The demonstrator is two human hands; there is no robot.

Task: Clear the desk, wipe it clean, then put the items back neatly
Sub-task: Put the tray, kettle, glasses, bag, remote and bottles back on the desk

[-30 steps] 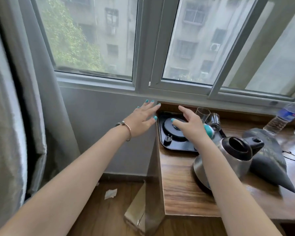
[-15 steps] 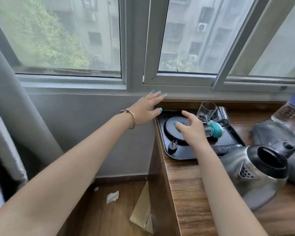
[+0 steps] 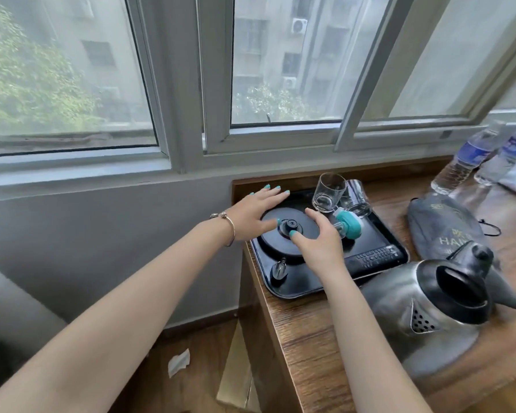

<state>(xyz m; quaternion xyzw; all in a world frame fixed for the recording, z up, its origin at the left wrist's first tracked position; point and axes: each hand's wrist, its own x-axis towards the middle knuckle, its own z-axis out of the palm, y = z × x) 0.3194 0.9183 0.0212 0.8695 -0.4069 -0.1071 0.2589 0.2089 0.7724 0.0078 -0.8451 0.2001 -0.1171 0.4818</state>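
Note:
A black tray (image 3: 295, 286) lies at the left end of the wooden desk (image 3: 307, 338). On it sit a round black kettle base (image 3: 273, 236), its plug (image 3: 278, 271), two glasses (image 3: 328, 193), a teal item (image 3: 348, 223) and a black remote (image 3: 376, 256). My left hand (image 3: 255, 208) hovers with fingers spread over the tray's far left corner and the base's rim. My right hand (image 3: 318, 239) rests on the base's near right side, thumb beside its centre connector. Neither hand grips anything that I can see.
A steel kettle (image 3: 429, 311) stands at the desk's near right, close to my right forearm. Behind it lies a dark pouch (image 3: 441, 231). Water bottles (image 3: 471, 156) stand at the far right. The window sill runs just behind the tray. Paper scraps lie on the floor.
My left hand has come down from the wall edge onto the tray's corner. My right hand has shifted slightly onto the kettle base. The view has tilted lower and closer.

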